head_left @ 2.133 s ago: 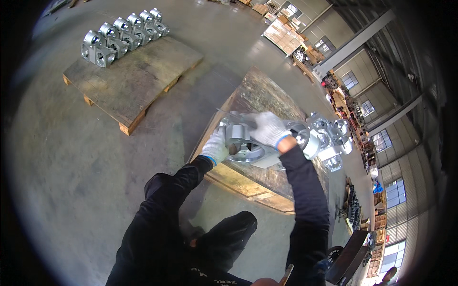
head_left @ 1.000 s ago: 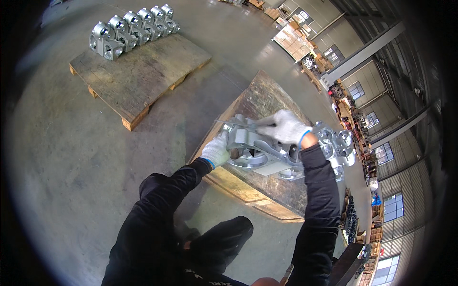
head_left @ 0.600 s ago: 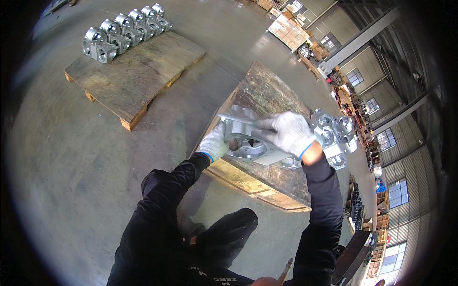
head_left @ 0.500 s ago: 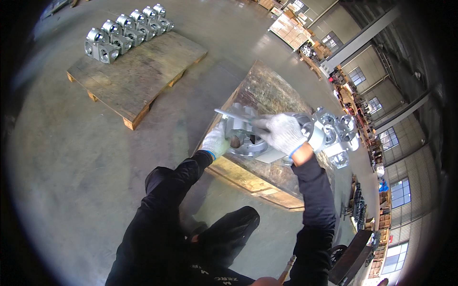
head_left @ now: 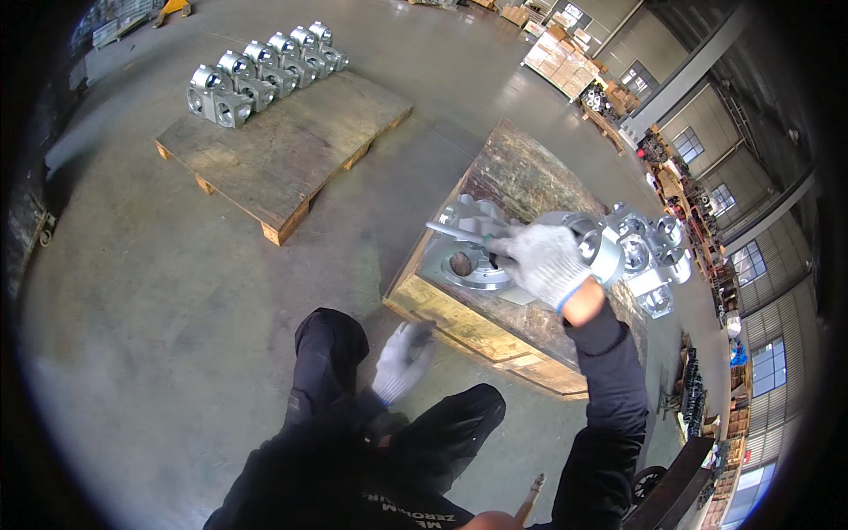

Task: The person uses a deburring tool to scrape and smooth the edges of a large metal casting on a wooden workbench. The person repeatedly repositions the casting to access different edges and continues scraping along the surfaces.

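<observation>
My right hand, in a white knit glove, is closed round a slim grey-white rod-like tool. The tool points left above a silver metal casting with a round flange, lying at the near edge of a wooden crate. Its exact kind I cannot make out. My left hand, gloved too, is off the casting and low beside my knee, to the left of the crate. Motion blurs its fingers, and nothing shows in it. Several more silver castings stand just right of my right hand.
Back left, a low wooden pallet carries a row of silver castings. A dark wheeled cart stands at the lower right. Stacked boxes and goods line the far right wall. An orange-yellow object shows at the far left.
My left hand has let go of the casting and dropped down toward my knee. The right hand still holds the tool over the casting. The whole view has shifted slightly.
</observation>
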Demonstrator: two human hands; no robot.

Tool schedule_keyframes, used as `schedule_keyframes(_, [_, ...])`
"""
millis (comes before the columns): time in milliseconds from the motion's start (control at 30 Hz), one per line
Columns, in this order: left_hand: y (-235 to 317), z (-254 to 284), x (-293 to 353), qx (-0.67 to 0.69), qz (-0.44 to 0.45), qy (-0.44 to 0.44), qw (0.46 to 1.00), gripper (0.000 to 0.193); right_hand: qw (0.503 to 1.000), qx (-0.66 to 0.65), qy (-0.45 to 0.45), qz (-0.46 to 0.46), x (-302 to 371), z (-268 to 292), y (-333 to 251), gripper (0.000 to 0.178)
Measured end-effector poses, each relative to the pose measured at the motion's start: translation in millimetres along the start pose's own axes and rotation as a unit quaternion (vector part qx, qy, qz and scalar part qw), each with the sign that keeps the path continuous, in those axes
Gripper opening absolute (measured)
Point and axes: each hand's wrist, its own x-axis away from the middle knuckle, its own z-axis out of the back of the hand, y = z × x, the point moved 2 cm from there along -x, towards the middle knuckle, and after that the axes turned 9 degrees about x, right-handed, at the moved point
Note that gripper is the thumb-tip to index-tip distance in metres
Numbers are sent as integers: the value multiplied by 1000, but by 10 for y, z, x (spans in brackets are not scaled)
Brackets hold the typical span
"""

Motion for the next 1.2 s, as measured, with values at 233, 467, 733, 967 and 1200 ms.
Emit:
schedule_keyframes(233, [910, 243, 201, 179, 22, -35, 983, 18, 994, -50, 91, -26, 62, -92, -407, 27])
schedule_keyframes(467, [1729, 643, 556, 350, -15, -236, 906, 23, 886, -386, 144, -211, 1222, -791, -986, 41])
schedule_keyframes(733, [1784, 470, 678, 368, -10, -473, 800, 37, 469, -639, 157, -590, 2718, -1228, -2421, 39])
schedule_keyframes(967, [1409, 143, 875, 364, -95, -561, 737, 71, 278, -611, 297, -679, 3802, -1508, -2592, 35])
schedule_keyframes(1200, [1506, -267, 1036, 448, -46, -530, 719, 63, 451, -431, 305, -720, 4199, -1983, -2513, 42])
